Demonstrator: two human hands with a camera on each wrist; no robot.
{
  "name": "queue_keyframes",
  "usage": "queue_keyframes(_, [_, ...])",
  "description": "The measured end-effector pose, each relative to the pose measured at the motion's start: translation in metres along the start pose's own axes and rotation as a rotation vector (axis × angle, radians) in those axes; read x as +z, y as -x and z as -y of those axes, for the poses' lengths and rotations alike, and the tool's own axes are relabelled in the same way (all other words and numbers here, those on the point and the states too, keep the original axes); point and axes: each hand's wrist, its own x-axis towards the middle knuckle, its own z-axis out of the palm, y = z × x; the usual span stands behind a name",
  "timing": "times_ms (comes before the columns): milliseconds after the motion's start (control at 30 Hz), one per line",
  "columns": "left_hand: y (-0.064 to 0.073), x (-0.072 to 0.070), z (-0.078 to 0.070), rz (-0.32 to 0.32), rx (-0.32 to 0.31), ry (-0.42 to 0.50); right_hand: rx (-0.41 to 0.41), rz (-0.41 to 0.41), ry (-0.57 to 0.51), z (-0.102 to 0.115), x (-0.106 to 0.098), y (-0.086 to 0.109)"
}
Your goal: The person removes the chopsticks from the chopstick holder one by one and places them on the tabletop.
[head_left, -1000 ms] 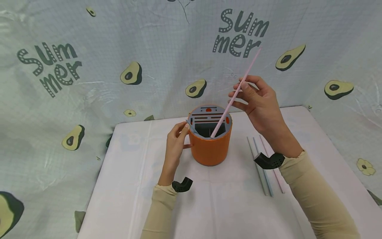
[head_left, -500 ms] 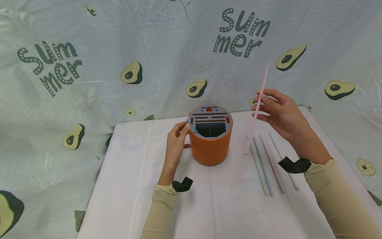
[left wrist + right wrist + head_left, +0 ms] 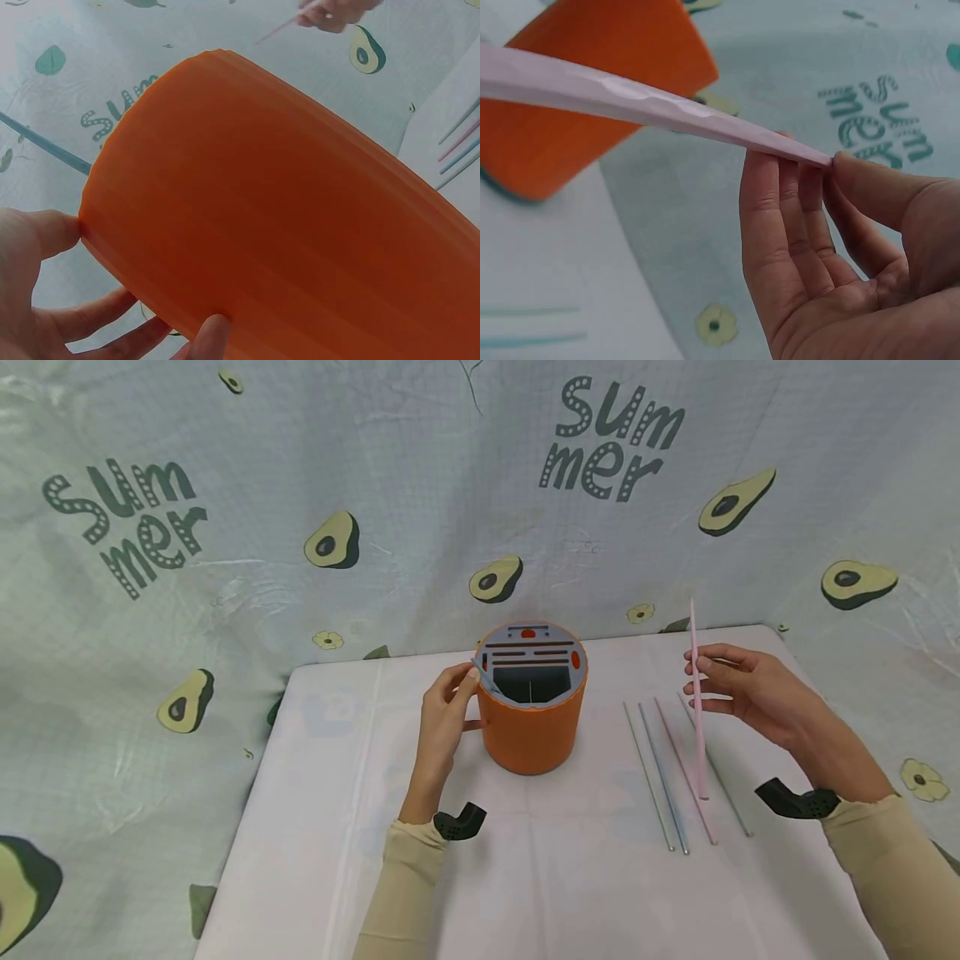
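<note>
Between thumb and fingertips, my right hand (image 3: 761, 693) pinches a pink chopstick (image 3: 697, 718), held nearly upright above the other chopsticks at the right. In the right wrist view the chopstick (image 3: 630, 97) runs left from the fingertips, its near end faceted. My left hand (image 3: 448, 710) grips the rim and side of an orange utensil holder (image 3: 530, 739) with a slotted grey top. The left wrist view shows the holder's wall (image 3: 247, 202) up close, with fingers (image 3: 210, 337) on it. A slim blue-grey piece (image 3: 52, 150) juts past the rim.
Several pastel chopsticks lie side by side on the white table (image 3: 360, 860) right of the holder, including a blue one (image 3: 663, 777) and a pink one (image 3: 678, 752). Behind the table hangs a cloth (image 3: 405, 485) printed with avocados and lettering.
My right hand has moved right and down with the pink chopstick, away from the holder's opening to above the chopsticks on the table. The left hand stays at the holder.
</note>
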Motion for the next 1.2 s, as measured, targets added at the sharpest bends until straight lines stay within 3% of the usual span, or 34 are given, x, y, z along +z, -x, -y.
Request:
queue_keyframes(233, [0.000, 0.000, -0.001, -0.012, 0.013, 0.006, 0.058, -0.034, 0.060, -0.028, -0.030, 0.009])
queue_keyframes(433, [-0.001, 0.000, 0.000, -0.011, 0.004, 0.006, 0.177, -0.117, 0.313, -0.050, -0.049, 0.012])
queue_keyframes(533, [0.000, 0.001, 0.000, -0.009, 0.003, 0.009, 0.219, -0.135, 0.388, -0.059, -0.059, 0.015])
queue_keyframes(967, [-0.001, 0.001, 0.000, -0.005, 0.018, 0.018, 0.461, -0.252, 0.577, -0.092, -0.098, 0.026])
queue_keyframes(1200, [-0.001, 0.001, 0.002, -0.002, 0.016, 0.018, 0.461, -0.313, 0.598, -0.107, -0.103, 0.026])
